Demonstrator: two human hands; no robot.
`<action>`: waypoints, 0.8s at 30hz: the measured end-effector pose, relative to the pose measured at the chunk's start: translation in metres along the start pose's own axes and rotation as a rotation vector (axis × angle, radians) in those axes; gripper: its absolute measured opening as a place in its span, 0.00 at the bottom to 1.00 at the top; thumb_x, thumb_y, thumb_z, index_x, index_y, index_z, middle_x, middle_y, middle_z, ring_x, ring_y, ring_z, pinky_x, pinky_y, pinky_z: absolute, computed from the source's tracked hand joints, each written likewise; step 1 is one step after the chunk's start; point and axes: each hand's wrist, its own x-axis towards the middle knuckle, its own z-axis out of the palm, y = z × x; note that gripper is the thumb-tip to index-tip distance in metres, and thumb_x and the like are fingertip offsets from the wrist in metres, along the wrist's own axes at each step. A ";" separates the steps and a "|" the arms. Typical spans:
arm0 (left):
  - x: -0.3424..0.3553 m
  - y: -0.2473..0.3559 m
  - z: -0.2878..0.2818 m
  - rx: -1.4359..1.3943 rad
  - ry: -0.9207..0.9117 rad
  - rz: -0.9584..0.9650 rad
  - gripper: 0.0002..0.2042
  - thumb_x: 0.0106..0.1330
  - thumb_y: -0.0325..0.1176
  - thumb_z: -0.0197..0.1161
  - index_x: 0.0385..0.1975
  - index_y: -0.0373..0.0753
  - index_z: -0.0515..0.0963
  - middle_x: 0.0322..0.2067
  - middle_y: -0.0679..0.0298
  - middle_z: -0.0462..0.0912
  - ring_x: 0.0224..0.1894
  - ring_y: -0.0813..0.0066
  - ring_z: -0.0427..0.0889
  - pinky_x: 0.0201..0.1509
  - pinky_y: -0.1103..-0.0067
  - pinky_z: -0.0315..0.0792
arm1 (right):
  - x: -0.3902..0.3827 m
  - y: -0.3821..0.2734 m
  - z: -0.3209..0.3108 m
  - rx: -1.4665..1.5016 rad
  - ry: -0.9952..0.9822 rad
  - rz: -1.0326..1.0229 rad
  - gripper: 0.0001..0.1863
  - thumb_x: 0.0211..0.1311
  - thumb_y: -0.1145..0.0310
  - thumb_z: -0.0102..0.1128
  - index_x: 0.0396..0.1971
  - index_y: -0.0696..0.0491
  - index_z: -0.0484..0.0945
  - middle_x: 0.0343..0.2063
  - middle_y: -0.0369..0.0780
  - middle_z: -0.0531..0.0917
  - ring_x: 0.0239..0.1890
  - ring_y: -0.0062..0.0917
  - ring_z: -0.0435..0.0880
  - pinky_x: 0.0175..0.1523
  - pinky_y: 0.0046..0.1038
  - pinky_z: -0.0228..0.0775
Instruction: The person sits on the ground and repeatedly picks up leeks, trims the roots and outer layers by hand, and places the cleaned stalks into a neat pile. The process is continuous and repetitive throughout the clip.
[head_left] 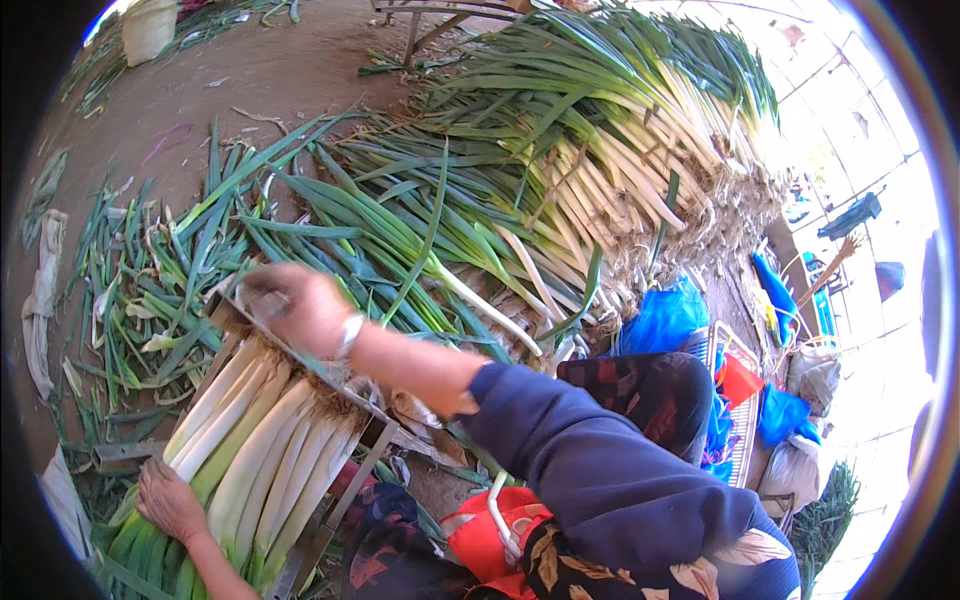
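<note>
Landmark: metal frame holding leek bundle.
Left hand: spread flat, pressing green end.
Right hand: closed over frame's far bar, beyond root end.
Advice, judged: keep roots flush against bar; press evenly.

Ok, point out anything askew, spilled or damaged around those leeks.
Torn green leaf scraps lie strewn over the dirt ground left of the metal frame, loose and crisscrossed, unlike the aligned leeks under the left hand. The right hand is motion-blurred. Nothing else stands out.
</note>
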 end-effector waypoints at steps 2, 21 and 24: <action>0.005 -0.014 0.018 0.055 0.040 0.038 0.21 0.74 0.44 0.38 0.53 0.40 0.74 0.56 0.64 0.76 0.59 0.66 0.72 0.57 0.60 0.65 | -0.003 0.080 -0.068 -0.116 0.142 0.257 0.14 0.62 0.63 0.62 0.44 0.55 0.81 0.37 0.43 0.85 0.38 0.27 0.83 0.48 0.26 0.74; 0.016 -0.023 0.032 0.272 0.429 0.233 0.12 0.68 0.45 0.52 0.33 0.46 0.80 0.31 0.67 0.82 0.29 0.62 0.81 0.30 0.61 0.71 | -0.109 0.274 -0.439 -1.247 0.003 1.124 0.22 0.58 0.52 0.57 0.45 0.52 0.79 0.43 0.50 0.83 0.47 0.40 0.83 0.53 0.37 0.75; 0.012 -0.025 0.027 0.246 0.349 0.188 0.15 0.67 0.45 0.54 0.38 0.42 0.81 0.36 0.62 0.84 0.34 0.55 0.82 0.36 0.60 0.73 | -0.112 0.278 -0.369 -0.916 0.274 0.859 0.24 0.57 0.48 0.59 0.39 0.57 0.80 0.31 0.52 0.84 0.37 0.47 0.83 0.45 0.42 0.73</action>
